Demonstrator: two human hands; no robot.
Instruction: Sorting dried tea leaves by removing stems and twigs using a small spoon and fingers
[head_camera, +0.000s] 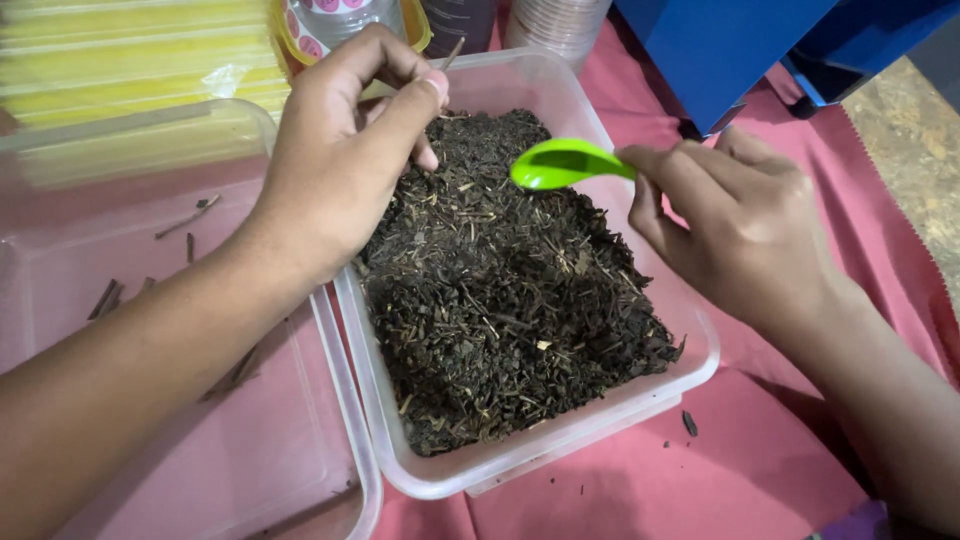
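Desk: pink cloth (620, 480) covers my desk, a blue box (720, 50) at the far edge.
Tub: clear plastic tub (560, 440) sits in front of me, filled with dark dried loose leaves (500, 310).
Right hand: my right hand (745, 225) grips the handle of a small bright green plastic scoop (560, 163), its bowl just above the leaves.
Left hand: my left hand (335, 160) hovers over the tub's far left corner, thumb and forefinger pinched together; whether they hold anything I cannot tell.
Beside: second clear plastic tub (330, 500) on the left holds a few brown twigs (105, 298).
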